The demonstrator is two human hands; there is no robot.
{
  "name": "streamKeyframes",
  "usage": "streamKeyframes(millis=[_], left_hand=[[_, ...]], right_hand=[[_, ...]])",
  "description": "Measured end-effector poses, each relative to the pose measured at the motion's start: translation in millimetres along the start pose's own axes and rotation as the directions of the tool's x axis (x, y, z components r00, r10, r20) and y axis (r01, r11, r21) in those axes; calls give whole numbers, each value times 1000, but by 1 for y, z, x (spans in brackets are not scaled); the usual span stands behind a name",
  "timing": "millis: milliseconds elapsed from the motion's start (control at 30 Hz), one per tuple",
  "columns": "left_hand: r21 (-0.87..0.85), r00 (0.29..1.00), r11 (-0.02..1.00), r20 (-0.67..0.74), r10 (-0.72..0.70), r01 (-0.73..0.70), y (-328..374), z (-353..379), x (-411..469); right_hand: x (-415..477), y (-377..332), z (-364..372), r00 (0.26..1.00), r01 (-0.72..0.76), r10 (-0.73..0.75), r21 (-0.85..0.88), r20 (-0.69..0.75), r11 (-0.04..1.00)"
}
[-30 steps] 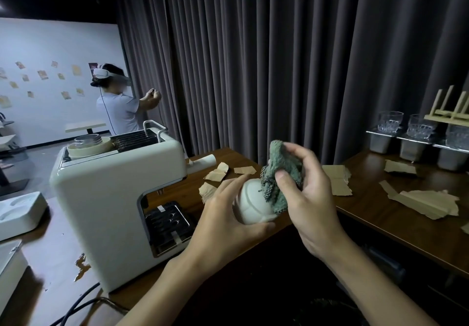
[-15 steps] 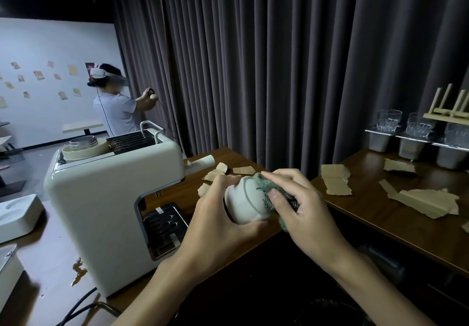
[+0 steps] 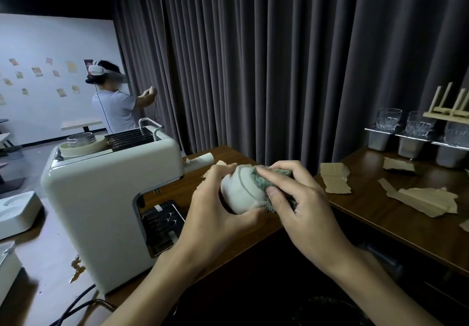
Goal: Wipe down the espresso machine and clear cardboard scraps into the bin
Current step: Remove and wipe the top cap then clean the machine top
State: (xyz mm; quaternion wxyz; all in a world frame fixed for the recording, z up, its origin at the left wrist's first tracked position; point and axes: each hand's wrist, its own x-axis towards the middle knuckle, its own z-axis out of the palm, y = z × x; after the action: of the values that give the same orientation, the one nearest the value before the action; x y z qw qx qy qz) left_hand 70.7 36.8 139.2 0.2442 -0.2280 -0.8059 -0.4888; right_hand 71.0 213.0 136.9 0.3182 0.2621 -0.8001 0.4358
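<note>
A cream espresso machine (image 3: 101, 198) stands at the left end of a dark wooden counter (image 3: 380, 214). My left hand (image 3: 213, 214) grips a rounded cream part (image 3: 239, 191) held in the air in front of the machine. My right hand (image 3: 302, 209) holds a green cloth (image 3: 266, 181) pressed against the right side of that part. Torn cardboard scraps lie on the counter: one (image 3: 333, 177) just behind my right hand, a larger pile (image 3: 426, 200) to the right, and one (image 3: 397, 164) near the back.
Glass tumblers (image 3: 388, 119) sit on metal containers (image 3: 378, 139) at the back right, beside a wooden rack (image 3: 449, 107). A dark curtain hangs behind the counter. Another person (image 3: 114, 100) in a headset stands at the far left. A black cable (image 3: 76, 308) trails below the machine.
My right hand brought the cloth down from above the cream part onto its right side. Both hands and the part shifted slightly up and left.
</note>
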Motion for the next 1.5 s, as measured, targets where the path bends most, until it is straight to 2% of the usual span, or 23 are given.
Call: streamKeyframes(millis=[67,133,233,367,533,633,700,800,933,1000,1200,1333,1500], left_hand=[[32,998,999,48,35,-36,-1,4,-3],[32,997,998,44,58,-59,-6,7,-3],[-60,998,998,55,14,-11,-8,8,2],[-97,994,992,86,-73,81,-12,8,5],[-16,986,995,132,-100,103,-14,4,9],[-36,979,996,193,-73,82,-14,6,8],[-66,979,993,189,-80,94,-17,8,7],[-171,977,970,155,-149,175,-18,5,9],[-273,964,939,223,-147,206,-15,2,11],[-239,960,947,229,-159,214,-15,-1,12],[-74,939,973,289,-187,217,-23,-7,18],[-93,956,978,244,-161,188,-19,-8,16],[-147,957,968,241,-164,203,-16,-9,10]], right_hand=[[3,3,-2,1000,7,-7,-13,-2,1000],[5,6,-4,998,-68,68,38,-14,997],[0,8,-3,993,-106,110,83,-39,991],[-4,6,-9,997,21,-13,101,-77,995],[-4,7,-9,973,229,-227,-48,45,972],[5,14,-11,984,169,-165,-67,63,983],[9,16,-12,992,116,-115,-11,55,993],[5,12,-9,987,142,-144,33,75,989],[3,13,-5,994,49,-66,184,86,982],[3,13,-1,997,13,-32,247,73,969],[2,12,8,998,53,-59,213,22,976],[5,10,11,993,85,-99,188,65,978],[12,11,8,1000,10,-6,214,-21,977]])
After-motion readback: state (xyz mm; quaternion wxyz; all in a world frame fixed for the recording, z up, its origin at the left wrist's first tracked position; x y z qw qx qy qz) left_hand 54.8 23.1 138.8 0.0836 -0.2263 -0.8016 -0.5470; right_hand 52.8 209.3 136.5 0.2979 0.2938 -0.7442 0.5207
